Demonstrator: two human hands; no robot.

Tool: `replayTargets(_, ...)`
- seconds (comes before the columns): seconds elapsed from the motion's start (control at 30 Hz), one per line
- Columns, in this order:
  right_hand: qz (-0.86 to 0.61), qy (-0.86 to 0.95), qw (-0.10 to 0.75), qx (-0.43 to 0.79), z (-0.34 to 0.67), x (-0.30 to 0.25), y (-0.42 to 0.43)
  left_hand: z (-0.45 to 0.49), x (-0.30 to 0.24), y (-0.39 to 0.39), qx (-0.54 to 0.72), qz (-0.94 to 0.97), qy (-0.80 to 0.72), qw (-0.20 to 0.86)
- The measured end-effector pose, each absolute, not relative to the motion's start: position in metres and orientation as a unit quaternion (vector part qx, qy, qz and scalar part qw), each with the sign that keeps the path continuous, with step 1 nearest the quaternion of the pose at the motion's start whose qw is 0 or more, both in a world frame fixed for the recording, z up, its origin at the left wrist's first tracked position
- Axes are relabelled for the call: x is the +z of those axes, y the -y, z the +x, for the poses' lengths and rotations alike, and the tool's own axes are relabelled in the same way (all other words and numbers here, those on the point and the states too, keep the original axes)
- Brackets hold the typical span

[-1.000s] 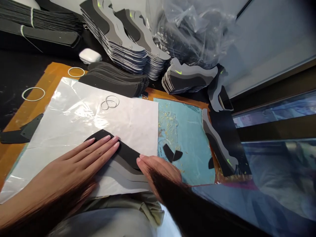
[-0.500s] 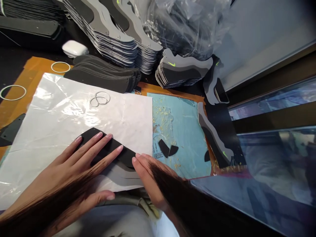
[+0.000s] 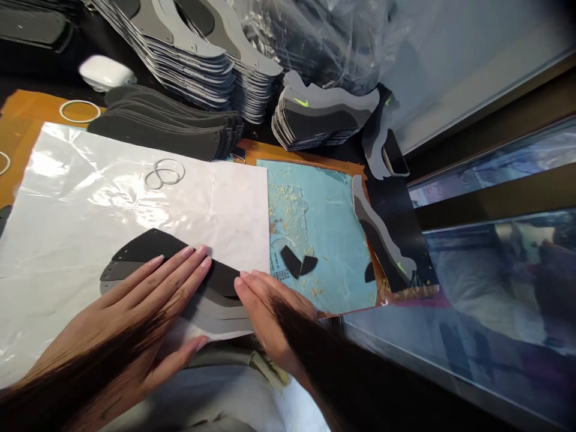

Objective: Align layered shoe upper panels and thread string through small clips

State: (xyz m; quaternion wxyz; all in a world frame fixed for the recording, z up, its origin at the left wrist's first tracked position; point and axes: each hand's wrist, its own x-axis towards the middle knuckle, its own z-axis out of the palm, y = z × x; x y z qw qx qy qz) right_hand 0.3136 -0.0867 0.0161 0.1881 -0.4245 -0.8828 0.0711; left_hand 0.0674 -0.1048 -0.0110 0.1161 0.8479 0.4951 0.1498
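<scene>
My left hand [image 3: 139, 306] lies flat on a layered shoe-upper piece, fingers straight and close together, thumb apart. The piece has a black panel [image 3: 225, 279] on top and grey panels [image 3: 110, 270] below it, with small holes at the left end. My right hand [image 3: 274, 312] rests at the piece's right end, fingers stretched out and fingertips touching the black panel; its thumb cannot be made out. Under the piece lies a white glossy sheet [image 3: 216, 204]. Hair hangs over both forearms and hides part of them.
Dark panels [image 3: 166, 129] lie stacked behind the sheet. Stacks of grey pieces [image 3: 180, 72] stand further back, near a white case [image 3: 107, 73]. Rings [image 3: 168, 171] lie on the sheet. A blue glue-marked board [image 3: 333, 228] holds black scraps [image 3: 291, 261]. One finished-looking grey piece [image 3: 382, 231] lies right.
My left hand's fingers have drawn together and shifted, uncovering more of the piece's left end. My right hand stays at the right end. The whole view has shifted slightly.
</scene>
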Motion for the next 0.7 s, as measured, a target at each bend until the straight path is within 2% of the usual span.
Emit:
replayTargets(0.33, -0.446, 0.877, 0.153, 0.087, 0.312, 0.024, 0.089, 0.075, -0.007, 0.104, 0.169, 0.844, -0.493, 0.123)
replayTargets(0.7, -0.485, 0.855, 0.158, 0.097, 0.313, 0.016, 0.092, 0.081, -0.006, 0.106, 0.154, 0.832, -0.514, 0.146)
